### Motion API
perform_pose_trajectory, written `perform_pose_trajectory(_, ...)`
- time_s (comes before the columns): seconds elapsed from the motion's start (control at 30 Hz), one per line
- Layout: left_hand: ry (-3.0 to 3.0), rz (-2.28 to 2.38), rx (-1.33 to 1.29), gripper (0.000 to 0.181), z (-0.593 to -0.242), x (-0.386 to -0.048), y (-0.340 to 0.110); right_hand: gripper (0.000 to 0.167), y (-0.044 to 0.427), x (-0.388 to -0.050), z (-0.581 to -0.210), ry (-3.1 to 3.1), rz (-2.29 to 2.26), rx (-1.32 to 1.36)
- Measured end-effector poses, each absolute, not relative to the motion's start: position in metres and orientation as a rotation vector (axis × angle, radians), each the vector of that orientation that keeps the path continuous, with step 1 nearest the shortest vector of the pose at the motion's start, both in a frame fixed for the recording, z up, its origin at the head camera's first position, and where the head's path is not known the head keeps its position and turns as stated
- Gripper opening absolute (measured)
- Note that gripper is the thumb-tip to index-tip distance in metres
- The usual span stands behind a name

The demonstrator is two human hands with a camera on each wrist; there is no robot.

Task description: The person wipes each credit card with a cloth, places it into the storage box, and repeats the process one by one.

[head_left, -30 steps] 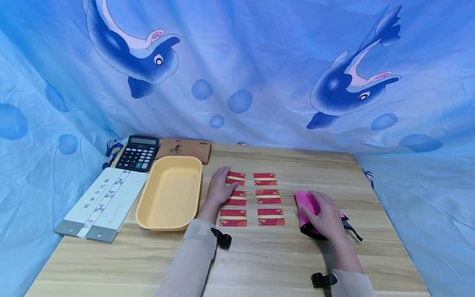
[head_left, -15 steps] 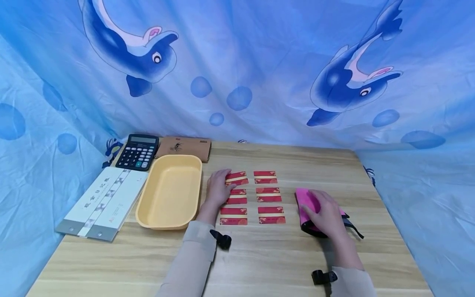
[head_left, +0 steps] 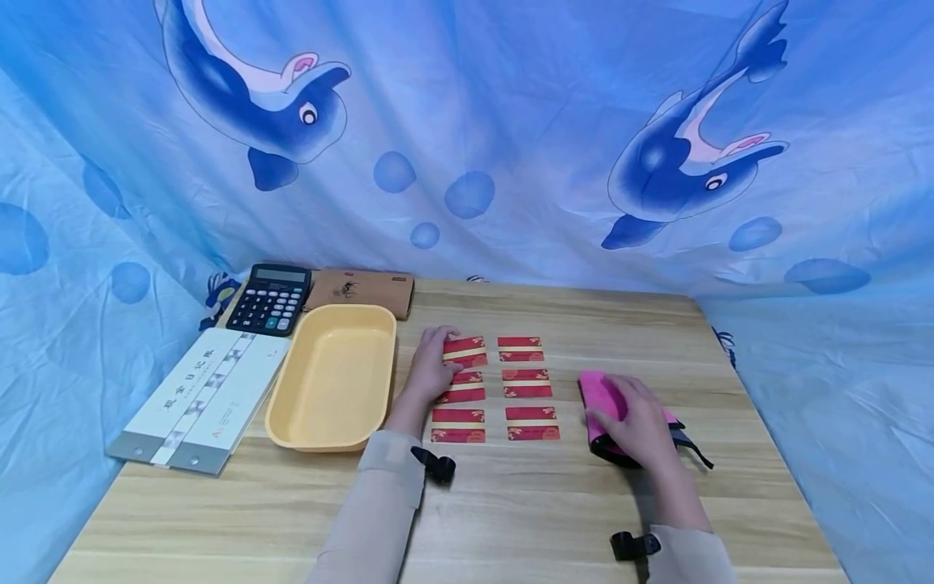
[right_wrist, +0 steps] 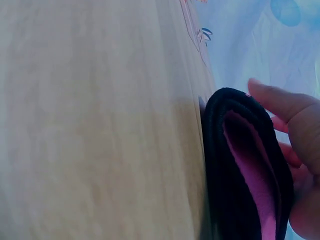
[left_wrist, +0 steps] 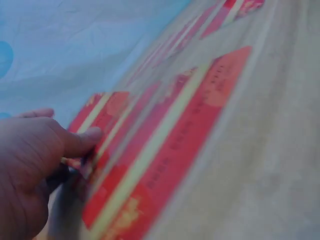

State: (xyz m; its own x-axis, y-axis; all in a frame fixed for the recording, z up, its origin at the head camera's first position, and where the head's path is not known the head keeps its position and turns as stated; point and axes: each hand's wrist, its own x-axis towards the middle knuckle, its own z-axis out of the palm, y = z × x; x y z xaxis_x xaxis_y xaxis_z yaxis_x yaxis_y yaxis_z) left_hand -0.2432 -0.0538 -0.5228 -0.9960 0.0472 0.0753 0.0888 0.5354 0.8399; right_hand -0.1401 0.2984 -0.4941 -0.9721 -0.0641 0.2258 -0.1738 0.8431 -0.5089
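My left hand (head_left: 430, 369) is at the far left of two columns of red cards with cream stripes. Its thumb and fingers pinch the left edge of the far-left card (head_left: 465, 350), which lies slightly askew; the fingers partly cover it. Below it are the middle-left card (head_left: 467, 388) and near-left card (head_left: 458, 425). The right column has a far card (head_left: 520, 349), a middle card (head_left: 527, 383) and a near card (head_left: 533, 423). My right hand (head_left: 642, 426) rests with relaxed fingers on a folded pink piece with black edging (head_left: 601, 393); its kind is unclear.
Left of the cards stands a yellow tray (head_left: 280, 426). Beyond it lie a calculator (head_left: 270, 300) and a brown notebook (head_left: 368, 290). A white and grey book (head_left: 200, 397) is at the far left. A dolphin-printed blue curtain (head_left: 511, 122) hangs behind the table (head_left: 525, 511).
The far-left card has turned slightly and more of it shows from under my left fingers. My right hand and the pink folded piece stay where they were.
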Motion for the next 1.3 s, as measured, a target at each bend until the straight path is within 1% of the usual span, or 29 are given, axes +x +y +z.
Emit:
perform_pose_trajectory(0.1, -2.631, -1.566, -0.126, 0.063, -0.529, -0.243, -0.056, 0.077, 0.3, -0.141, -0.496, -2.835, 0.825, 0.157)
perform_pose_trajectory(0.2, -2.585, -1.577, -0.089, 0.067, -0.533, -0.243, -0.058, 0.076, 0.301, -0.142, -0.497, -2.846, 0.811, 0.138)
perform_pose_trajectory(0.3, -2.551, -1.588, -0.044, 0.063, -0.533, -0.243, -0.059, 0.069, 0.3, -0.144, -0.498, -2.864, 0.743, 0.139)
perform_pose_trajectory(0.37, -2.535, -1.582, -0.03, 0.057, -0.531, -0.242, -0.059, 0.067, 0.298, -0.144, -0.5, -2.893, 0.697, 0.138)
perform_pose_trajectory(0.43, -2.51, -1.576, -0.023, 0.051, -0.529, -0.241, -0.058, 0.075, 0.294, -0.145, -0.501, -2.932, 0.67, 0.109)
perform_pose_trajectory(0.53, -2.461, -1.601, -0.036, 0.044, -0.522, -0.237, -0.054, 0.092, 0.289, -0.147, -0.504, -2.984, 0.646, 0.043)
perform_pose_trajectory(0.6, -2.432, -1.653, -0.057, 0.04, -0.517, -0.235, -0.051, 0.097, 0.288, -0.149, -0.506, -2.989, 0.62, 0.001)
perform_pose_trajectory(0.63, -2.42, -1.689, -0.055, 0.04, -0.514, -0.234, -0.05, 0.095, 0.288, -0.15, -0.507, -2.979, 0.6, -0.009)
perform_pose_trajectory(0.7, -2.403, -1.805, -0.028, 0.041, -0.508, -0.23, -0.046, 0.085, 0.289, -0.152, -0.509, -2.95, 0.563, -0.022)
perform_pose_trajectory(0.83, -2.324, -2.103, 0.1, 0.042, -0.497, -0.224, -0.041, 0.068, 0.293, -0.154, -0.511, -2.878, 0.528, -0.021)
perform_pose_trajectory(0.9, -2.268, -2.224, 0.127, 0.037, -0.491, -0.221, -0.039, 0.063, 0.295, -0.154, -0.512, -2.843, 0.534, -0.018)
perform_pose_trajectory(1.0, -2.219, -2.341, 0.091, 0.031, -0.484, -0.216, -0.039, 0.057, 0.296, -0.152, -0.512, -2.785, 0.57, -0.028)
perform_pose_trajectory(1.17, -2.167, -2.559, -0.044, 0.037, -0.472, -0.205, -0.04, 0.049, 0.293, -0.148, -0.511, -2.639, 0.674, -0.004)
perform_pose_trajectory(1.3, -2.187, -2.569, -0.143, 0.037, -0.463, -0.197, -0.042, 0.052, 0.281, -0.148, -0.501, -2.508, 0.782, 0.081)
